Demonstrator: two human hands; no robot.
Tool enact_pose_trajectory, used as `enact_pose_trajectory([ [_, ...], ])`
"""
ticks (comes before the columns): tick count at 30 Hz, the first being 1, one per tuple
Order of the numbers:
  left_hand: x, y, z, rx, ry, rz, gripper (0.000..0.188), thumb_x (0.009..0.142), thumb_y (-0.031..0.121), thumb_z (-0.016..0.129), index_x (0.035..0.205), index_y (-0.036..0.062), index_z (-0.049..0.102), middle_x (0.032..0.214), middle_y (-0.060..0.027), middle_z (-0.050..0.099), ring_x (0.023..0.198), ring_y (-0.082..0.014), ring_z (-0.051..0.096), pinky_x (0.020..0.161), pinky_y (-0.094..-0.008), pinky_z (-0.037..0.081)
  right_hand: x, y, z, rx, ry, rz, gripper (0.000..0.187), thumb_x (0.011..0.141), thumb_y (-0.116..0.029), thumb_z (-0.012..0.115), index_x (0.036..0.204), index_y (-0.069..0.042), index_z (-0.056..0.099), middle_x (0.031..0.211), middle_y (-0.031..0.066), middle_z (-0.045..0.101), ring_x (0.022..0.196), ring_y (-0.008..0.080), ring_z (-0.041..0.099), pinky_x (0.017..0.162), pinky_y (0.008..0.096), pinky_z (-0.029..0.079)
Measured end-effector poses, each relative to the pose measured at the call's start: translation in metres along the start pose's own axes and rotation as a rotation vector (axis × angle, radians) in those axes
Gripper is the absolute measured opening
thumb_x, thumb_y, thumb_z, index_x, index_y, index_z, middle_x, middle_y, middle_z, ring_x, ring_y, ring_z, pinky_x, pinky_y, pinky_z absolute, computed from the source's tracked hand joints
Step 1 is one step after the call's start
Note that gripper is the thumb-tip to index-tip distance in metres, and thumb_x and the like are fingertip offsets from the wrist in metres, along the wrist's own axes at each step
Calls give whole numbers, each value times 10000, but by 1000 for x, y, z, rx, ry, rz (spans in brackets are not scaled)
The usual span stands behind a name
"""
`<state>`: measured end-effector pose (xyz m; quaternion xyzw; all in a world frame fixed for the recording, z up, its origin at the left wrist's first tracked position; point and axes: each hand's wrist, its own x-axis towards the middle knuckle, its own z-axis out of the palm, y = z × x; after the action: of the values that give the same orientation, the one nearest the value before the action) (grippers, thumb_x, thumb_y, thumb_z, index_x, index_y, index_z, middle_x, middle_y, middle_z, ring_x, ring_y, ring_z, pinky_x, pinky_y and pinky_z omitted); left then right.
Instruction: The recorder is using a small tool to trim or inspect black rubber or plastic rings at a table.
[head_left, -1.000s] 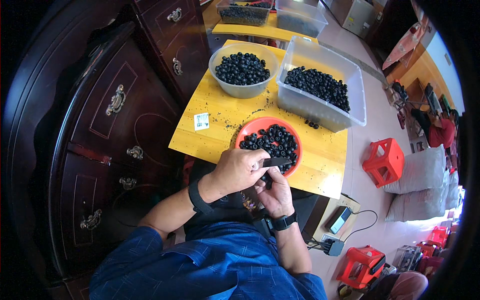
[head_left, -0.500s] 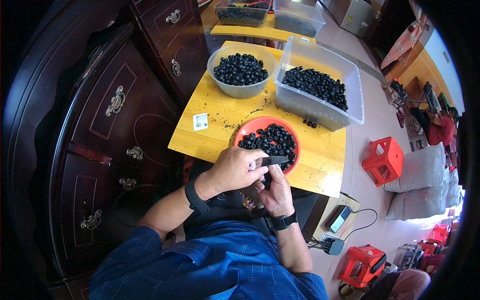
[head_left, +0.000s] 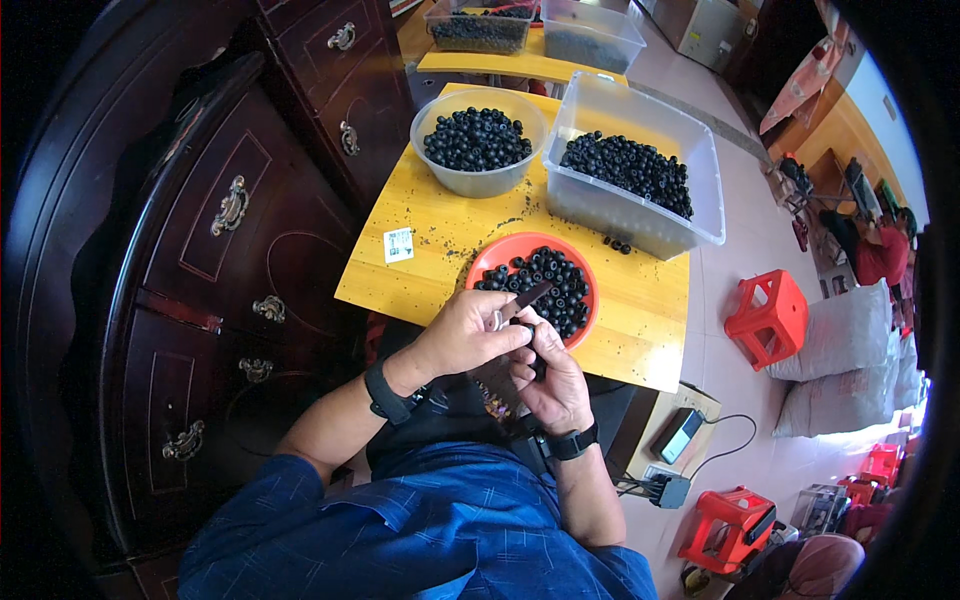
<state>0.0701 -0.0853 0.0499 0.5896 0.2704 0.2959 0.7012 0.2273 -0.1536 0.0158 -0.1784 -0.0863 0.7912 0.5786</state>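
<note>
The left hand is closed around the pale handle of a knife, whose flat, dark, tapering blade slants up and to the right, its tip over the red, smooth-rimmed round bowl of glossy black bead-like pieces, many with holes. Just beside it, below the blade, the right hand pinches a small black piece, mostly hidden by fingers, near the yellow wood-grained worktop.

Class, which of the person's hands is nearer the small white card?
Left. In the picture, the left hand lies below and to the right of the white card; the right hand lies farther right and lower.
</note>
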Motion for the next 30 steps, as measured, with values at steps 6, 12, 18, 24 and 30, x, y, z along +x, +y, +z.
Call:
enact_pose_trajectory([
  [6, 3, -3, -6, 164, 103, 66, 141, 925, 25, 605, 1054, -25, 633, 921, -68, 679, 760, -125, 673, 713, -257, 550, -2, 2, -2, 155, 64, 42, 297, 981, -208, 588, 1235, -56, 570, 943, 7, 609, 710, 56, 508, 578, 185, 416],
  [12, -2, 16, -3, 807, 148, 164, 304, 792, 271, 779, 962, 57, 645, 650, -81, 620, 586, -197, 649, 544, -334, 476, -2, 1, -8, 219, 146, 24, 167, 971, -183, 599, 1110, -90, 605, 938, 16, 622, 702, 73, 527, 577, 198, 444],
  [18, 1, 14, -5, 907, 120, 239, 334, 813, 359, 752, 855, 60, 610, 671, -99, 638, 611, -286, 659, 553, -365, 492, -2, 3, -7, 199, 128, 35, 147, 968, -179, 606, 1085, -90, 602, 927, 8, 625, 702, 68, 533, 570, 205, 449],
  [24, 3, 11, -6, 953, 98, 292, 374, 821, 411, 735, 792, 72, 578, 665, -101, 632, 627, -308, 665, 553, -382, 500, -1, 5, -8, 189, 147, 38, 121, 963, -145, 602, 1071, -93, 593, 922, -2, 620, 701, 63, 529, 574, 211, 447],
  [30, 3, 11, -6, 957, 119, 290, 379, 828, 408, 728, 773, 71, 564, 671, -106, 633, 634, -317, 666, 553, -389, 501, 0, 5, -10, 170, 132, 33, 98, 962, -138, 600, 1052, -101, 589, 905, -11, 610, 703, 63, 526, 578, 213, 441],
])
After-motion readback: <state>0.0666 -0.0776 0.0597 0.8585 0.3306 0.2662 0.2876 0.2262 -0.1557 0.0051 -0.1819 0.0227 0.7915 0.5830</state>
